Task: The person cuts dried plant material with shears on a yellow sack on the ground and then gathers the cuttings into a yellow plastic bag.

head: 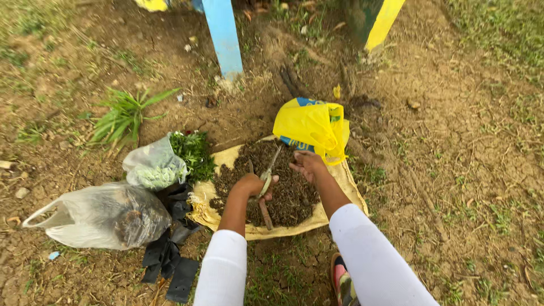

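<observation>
Left hand (251,185) closed round a pair of shears (266,181) — blades point up and away, brown handle trailing toward the person. Right hand (306,166) rests fingers-down on the dark soil (289,192); whether it pinches anything, cannot tell. Soil heaped on a yellow sack (226,218) (spread flat on bare ground). Yellow bag (314,124) just behind; clear bags (102,215) and green leaves (192,150) to the left.

Bare cracked earth (453,141), sparse grass, blue post (224,37).
</observation>
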